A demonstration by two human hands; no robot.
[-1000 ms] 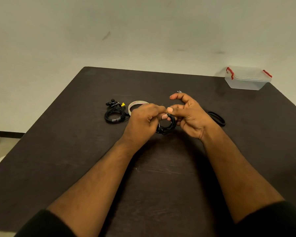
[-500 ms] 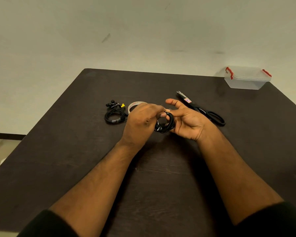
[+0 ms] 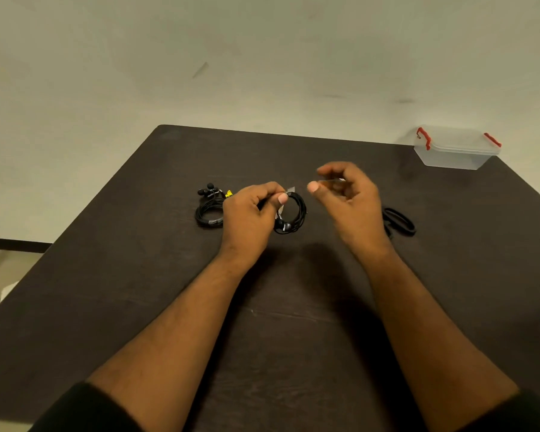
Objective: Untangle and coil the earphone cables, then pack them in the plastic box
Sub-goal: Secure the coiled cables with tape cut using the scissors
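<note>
My left hand pinches a coiled black earphone cable just above the dark table, with a small strip of clear tape at the coil's top. To the right, clear of the coil, my right hand hovers blurred with loosely curled fingers and nothing visibly in it. A second black earphone coil lies on the table left of my left hand, its earbuds on the far side. The clear plastic box with red latches stands at the far right corner, lid on.
Black scissors lie on the table behind my right hand, with their blades mostly hidden by it. The table's far edge runs close to a pale wall. The floor shows at the left.
My right hand has let go of the coil and pulled away to the right. My left hand alone holds the coil now, and it covers the tape roll seen earlier.
</note>
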